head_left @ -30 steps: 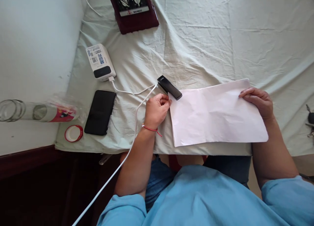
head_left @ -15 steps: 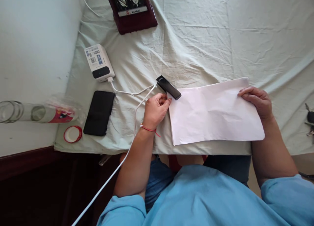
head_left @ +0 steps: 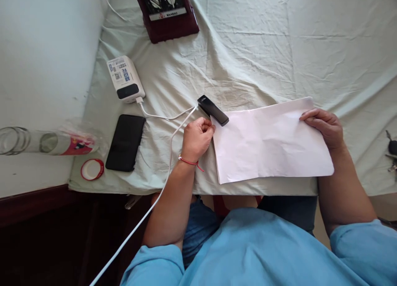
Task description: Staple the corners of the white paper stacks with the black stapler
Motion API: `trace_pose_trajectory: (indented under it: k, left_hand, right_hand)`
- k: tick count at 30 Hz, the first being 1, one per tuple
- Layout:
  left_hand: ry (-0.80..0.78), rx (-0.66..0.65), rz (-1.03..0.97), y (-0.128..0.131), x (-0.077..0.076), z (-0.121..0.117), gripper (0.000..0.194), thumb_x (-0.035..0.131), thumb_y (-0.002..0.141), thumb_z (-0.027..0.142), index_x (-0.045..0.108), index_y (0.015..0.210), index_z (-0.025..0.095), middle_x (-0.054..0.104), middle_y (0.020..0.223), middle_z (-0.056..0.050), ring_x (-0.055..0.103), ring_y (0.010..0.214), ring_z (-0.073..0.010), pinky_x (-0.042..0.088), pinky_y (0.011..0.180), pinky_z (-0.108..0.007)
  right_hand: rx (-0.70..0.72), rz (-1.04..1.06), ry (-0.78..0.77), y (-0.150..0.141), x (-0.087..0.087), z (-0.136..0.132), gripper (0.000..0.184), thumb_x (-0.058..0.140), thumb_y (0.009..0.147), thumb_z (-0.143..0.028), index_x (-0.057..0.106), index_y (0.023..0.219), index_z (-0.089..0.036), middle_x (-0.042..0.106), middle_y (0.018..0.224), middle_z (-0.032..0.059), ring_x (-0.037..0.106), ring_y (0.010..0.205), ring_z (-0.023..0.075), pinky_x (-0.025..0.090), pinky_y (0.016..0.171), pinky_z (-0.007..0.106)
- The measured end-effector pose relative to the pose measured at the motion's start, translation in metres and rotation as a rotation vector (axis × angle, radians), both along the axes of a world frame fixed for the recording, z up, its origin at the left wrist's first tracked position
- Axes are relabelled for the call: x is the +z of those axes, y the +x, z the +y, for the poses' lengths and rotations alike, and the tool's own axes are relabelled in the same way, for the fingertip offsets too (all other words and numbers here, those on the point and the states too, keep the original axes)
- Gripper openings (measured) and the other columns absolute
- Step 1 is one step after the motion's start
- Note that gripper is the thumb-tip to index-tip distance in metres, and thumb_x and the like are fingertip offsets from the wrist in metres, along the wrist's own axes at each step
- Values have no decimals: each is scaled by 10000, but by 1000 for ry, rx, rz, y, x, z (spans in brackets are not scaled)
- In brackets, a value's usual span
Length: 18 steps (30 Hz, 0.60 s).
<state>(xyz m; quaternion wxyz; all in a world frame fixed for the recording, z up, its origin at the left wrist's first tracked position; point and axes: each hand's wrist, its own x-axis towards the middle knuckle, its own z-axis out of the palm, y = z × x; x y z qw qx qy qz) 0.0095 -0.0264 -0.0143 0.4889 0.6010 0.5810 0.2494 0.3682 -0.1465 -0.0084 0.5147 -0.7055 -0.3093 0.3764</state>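
White sheets of paper [head_left: 273, 145], stacked together, lie at the near edge of the cloth-covered table. A black stapler [head_left: 214, 110] overlaps their top left corner at a slant. My left hand [head_left: 198, 139] pinches the left edge of the sheets, just below the stapler. At the upper right edge, my right hand [head_left: 324, 127] grips the sheets with its thumb on top and its other fingers partly hidden behind. The stapler's lower jaw is mostly out of sight.
A white power bank [head_left: 127, 79] trails a white cable [head_left: 164, 118] running past my left arm. Left of that arm are a black phone [head_left: 125, 143], a red-rimmed lid [head_left: 92, 169] and a glass jar [head_left: 48, 142] on its side. Keys [head_left: 393, 147] lie far right; a maroon device [head_left: 169, 19] stands behind.
Almost nothing differs. My right hand and the right end of the sheets have shifted very slightly left; the stapler stays in place.
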Motion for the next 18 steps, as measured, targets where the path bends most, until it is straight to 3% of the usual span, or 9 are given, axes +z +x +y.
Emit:
trace_pose_trajectory:
  k: [10, 18]
  left_hand:
    - [92, -56, 79, 1, 3, -1, 183, 660, 869, 80, 587, 775, 219, 635, 662, 48, 612, 648, -141, 415, 674, -282]
    - [189, 45, 81, -3, -21, -8, 57, 679, 920, 161, 681, 899, 214, 725, 723, 18, 666, 685, -161, 469, 737, -293]
  right_hand:
    - [0, -30, 29, 0, -4, 0, 91, 840, 678, -246, 873, 762, -253, 742, 909, 52, 539, 760, 146, 342, 619, 284]
    - [24, 10, 72, 4, -10, 3, 108, 815, 715, -220, 853, 815, -232, 713, 807, 38, 503, 670, 127, 317, 571, 281]
